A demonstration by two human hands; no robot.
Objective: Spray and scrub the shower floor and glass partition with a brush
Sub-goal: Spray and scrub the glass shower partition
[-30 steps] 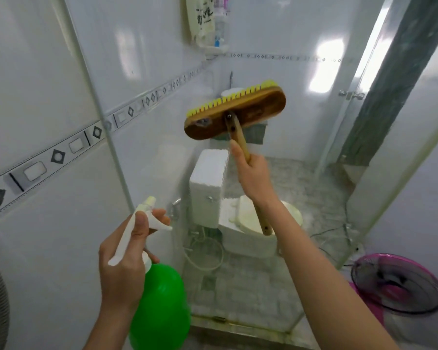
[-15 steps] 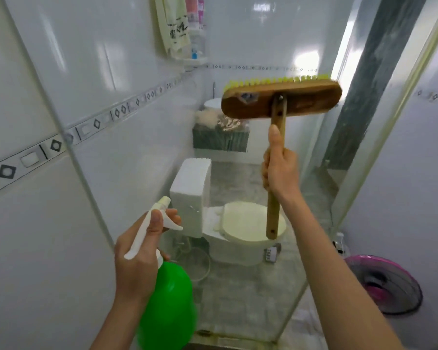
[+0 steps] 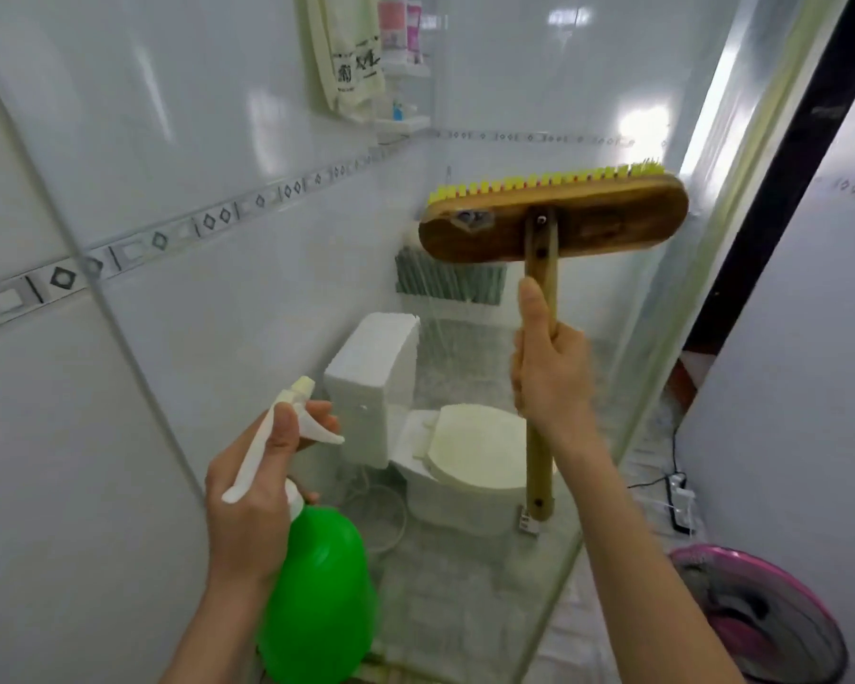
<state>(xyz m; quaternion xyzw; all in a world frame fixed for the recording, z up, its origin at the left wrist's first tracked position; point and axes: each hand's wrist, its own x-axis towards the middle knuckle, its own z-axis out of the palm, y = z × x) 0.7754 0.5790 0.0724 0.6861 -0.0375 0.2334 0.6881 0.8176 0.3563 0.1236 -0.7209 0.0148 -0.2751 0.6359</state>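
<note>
My right hand (image 3: 551,382) grips the wooden handle of a scrub brush (image 3: 554,224), thumb along the shaft. The brush head is raised level, yellow bristles turned away from me against the glass partition (image 3: 633,338). My left hand (image 3: 253,506) holds a green spray bottle (image 3: 317,599) by its white trigger head, fingers on the trigger, nozzle aimed at the glass. The partition's pane stands right in front of both hands. Grey tiled floor (image 3: 465,609) shows through it at the bottom.
Behind the glass stand a white toilet (image 3: 435,436) and a green-fronted sink counter (image 3: 450,283). A towel (image 3: 351,56) and bottles hang on a corner shelf. At the right are a pink fan (image 3: 766,614) and a power strip (image 3: 679,506) on the floor.
The brush has swung from the left of the glass to the right and levelled out, my right hand moving with it. The left hand with the bottle stays put.
</note>
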